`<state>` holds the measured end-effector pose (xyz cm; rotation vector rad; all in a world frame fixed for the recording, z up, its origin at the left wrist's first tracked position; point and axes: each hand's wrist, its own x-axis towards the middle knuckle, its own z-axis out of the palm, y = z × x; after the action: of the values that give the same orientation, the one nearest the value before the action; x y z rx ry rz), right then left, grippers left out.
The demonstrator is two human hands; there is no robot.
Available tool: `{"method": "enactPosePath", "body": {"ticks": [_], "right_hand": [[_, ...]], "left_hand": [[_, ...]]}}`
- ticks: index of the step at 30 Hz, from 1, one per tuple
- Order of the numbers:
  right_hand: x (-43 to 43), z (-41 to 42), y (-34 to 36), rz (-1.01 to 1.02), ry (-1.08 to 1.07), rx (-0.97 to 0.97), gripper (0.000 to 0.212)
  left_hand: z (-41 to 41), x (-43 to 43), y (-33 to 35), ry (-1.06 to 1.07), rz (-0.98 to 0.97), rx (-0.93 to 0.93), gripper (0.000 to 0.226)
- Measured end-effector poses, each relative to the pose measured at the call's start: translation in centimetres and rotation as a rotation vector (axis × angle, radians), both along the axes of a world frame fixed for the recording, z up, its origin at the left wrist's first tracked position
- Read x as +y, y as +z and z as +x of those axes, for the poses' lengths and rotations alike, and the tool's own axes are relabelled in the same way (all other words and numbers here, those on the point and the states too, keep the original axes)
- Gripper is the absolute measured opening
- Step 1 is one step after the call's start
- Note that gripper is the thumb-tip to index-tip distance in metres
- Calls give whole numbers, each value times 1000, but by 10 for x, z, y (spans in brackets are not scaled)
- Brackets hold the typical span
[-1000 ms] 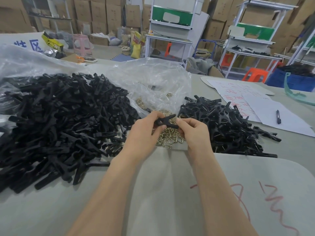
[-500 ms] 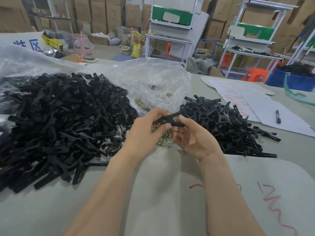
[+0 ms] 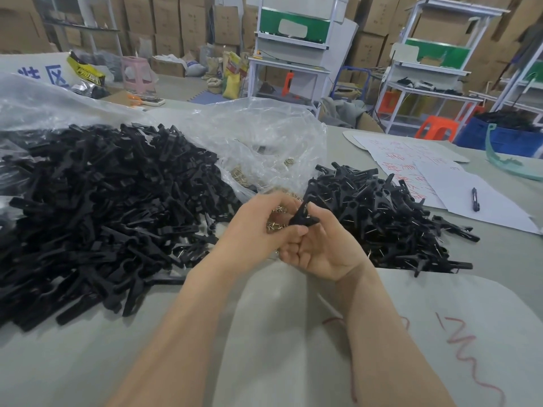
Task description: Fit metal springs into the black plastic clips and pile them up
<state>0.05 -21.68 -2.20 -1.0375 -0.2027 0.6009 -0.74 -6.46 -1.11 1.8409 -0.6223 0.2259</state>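
Cardboard boxes and white metal shelf racks fill the far side of the room, behind a wide grey felt-covered table whose bare stretch runs from the centre down to 6 o'clock; red marker scribbles at 5 o'clock spell nothing legible. From 8 to 10 o'clock spreads the large heap of loose black plastic clip parts, reaching the left edge of view. A crumpled clear plastic bag lies at 12 o'clock, and a smaller pile of black clips with metal springs fitted sits at 3 o'clock, leaving only a narrow gap between the two masses. White paper sheets with red handwriting, too small to read, lie at 2 o'clock with a dark pen on them. A white sign with blue characters shows at 10 o'clock, cut off. In the gap, the left hand and right hand touch, both pinching one black plastic clip above the loose brass-coloured metal springs. Half a second ago that clip lay almost level; now it tilts toward 1 o'clock, and the right palm has turned further upward, fingers curled.
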Motion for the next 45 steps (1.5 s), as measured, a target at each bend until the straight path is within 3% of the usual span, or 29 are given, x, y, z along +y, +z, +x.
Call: {"method": "enactPosePath", "body": {"ticks": [9, 21, 25, 27, 28, 31, 33, 34, 36, 37, 40, 43, 45], "right_hand": [[2, 0, 1, -173, 20, -53, 45], [9, -2, -4, -98, -46, -41, 35], [8, 1, -3, -187, -53, -36, 63], [6, 3, 0, -286, -179, -58, 74], [5, 4, 1, -352, -273, -100, 69], [7, 7, 2, -630, -509, -362, 24], [6, 9, 1, -617, -766, -393, 14], [3, 10, 2, -493, -905, -332, 21], [-6, 11, 5, -159, -1071, -201, 59], [-11, 12, 3, -113, -1104, -180, 78], [-7, 12, -6, -469, -1108, -276, 98], [7, 8, -10, -746, -1047, -430, 91], [8, 9, -10, -836, -1017, -471, 86]], "left_hand": [[4, 4, -3, -5, 59, 24, 44], [8, 7, -6, -10, 39, 31, 26], [9, 9, -6, -4, -29, 63, 24], [12, 11, -9, 114, 6, 34, 20], [13, 11, -11, 172, 67, 16, 20], [14, 7, -14, 222, 294, -18, 30], [15, 6, -14, 257, 305, -6, 42], [15, 8, -13, 325, 279, 7, 47], [18, 18, -13, 574, 259, 14, 44], [19, 24, -14, 705, 302, 28, 40], [19, 30, -18, 837, 626, 163, 37], [19, 26, -28, 711, 880, 265, 48], [21, 26, -30, 683, 910, 267, 51]]}}
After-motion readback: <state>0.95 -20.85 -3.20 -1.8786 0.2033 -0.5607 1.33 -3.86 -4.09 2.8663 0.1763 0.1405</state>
